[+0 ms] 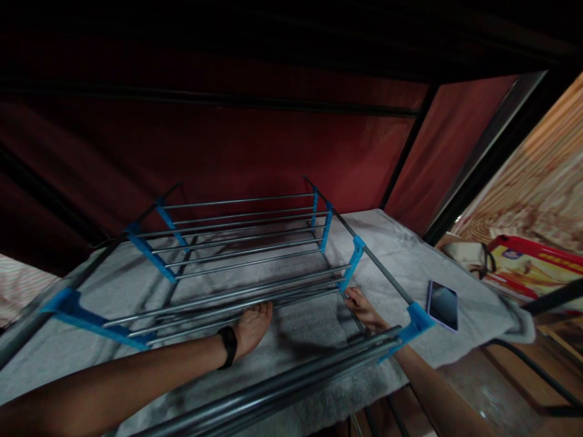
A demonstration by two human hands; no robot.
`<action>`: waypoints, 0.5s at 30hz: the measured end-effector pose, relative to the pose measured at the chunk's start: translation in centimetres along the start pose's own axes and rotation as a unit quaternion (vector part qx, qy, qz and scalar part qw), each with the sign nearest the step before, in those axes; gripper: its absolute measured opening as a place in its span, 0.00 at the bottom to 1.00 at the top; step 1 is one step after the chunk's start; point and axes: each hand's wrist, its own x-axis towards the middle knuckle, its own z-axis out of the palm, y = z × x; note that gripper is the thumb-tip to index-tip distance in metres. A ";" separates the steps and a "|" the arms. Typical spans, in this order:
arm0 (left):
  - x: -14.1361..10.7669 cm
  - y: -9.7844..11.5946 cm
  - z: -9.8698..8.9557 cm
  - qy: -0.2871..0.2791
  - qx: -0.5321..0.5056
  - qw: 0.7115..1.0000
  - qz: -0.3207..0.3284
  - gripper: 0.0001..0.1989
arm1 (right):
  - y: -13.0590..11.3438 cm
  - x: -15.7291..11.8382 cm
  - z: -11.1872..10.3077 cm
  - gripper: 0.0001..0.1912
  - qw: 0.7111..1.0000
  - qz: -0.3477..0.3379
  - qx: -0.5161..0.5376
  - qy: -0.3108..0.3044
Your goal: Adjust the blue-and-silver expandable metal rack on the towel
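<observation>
Ok so the tube rack [246, 291] lay across the grey blanket [396, 237], left hand [251, 329] around its middle, fingers [263, 311] half-bent, right hand [361, 306] curled beside a blue bracket [353, 266]. Couldn't tell if either gripped. Phone [443, 305] further right.

No text, brand or number can be read with certainty. Printed marks are noted on the red and yellow box [531, 272] at the right edge of the view. Yellow lettering [562, 264] is carried on its red band, but the characters are blurred. A small blue label [514, 254] is borne on the same face; its pale marking cannot be made out.
</observation>
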 end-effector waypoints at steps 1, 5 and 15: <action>-0.6 0.4 -0.5 0.006 -0.003 1.000 0.014 0.28 | 0.2 0.1 0.1 0.12 1.000 0.000 0.009 -0.002; -1.8 1.2 -6.2 0.014 -0.066 0.992 0.111 0.19 | 1.1 0.3 0.6 0.15 0.999 0.006 0.050 -0.001; 5.6 -10.0 -9.0 0.002 -0.512 0.859 -0.029 0.04 | 0.3 0.0 0.5 0.17 0.999 0.007 0.047 0.018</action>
